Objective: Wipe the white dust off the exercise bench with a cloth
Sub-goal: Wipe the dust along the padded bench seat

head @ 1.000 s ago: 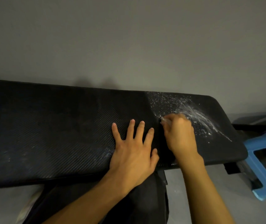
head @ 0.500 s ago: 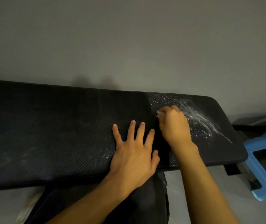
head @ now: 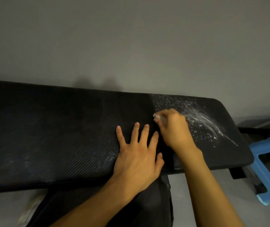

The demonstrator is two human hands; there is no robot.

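One long black padded surface point(head: 49, 136) runs across the view, its cover woven in fine diagonal ribs and its right end rounded at the corners. Two bare hands lie on it. The left hand point(head: 137, 154) rests flat near the front edge, its grip spread, all five fingers straight and fanned apart, holding nothing. The right hand point(head: 173, 128) sits just beside it, to the right and a little farther back, its grip curled and pinching one cloth point(head: 158, 117). Only a small pale crumpled wad of the cloth shows at the fingertips, against the cover; the rest is hidden under the hand. One patch of white dust point(head: 201, 123) covers the right end: loose specks along the far edge, and thin streaks that fan out from beside the right hand toward the front right corner. A fainter pale smear shows near the front edge, just left of the left hand. One blue plastic stool point(head: 268, 147), boxy with an open side, stands on the grey floor point(head: 239, 207) past the right end. A plain grey wall point(head: 131, 38) rises behind
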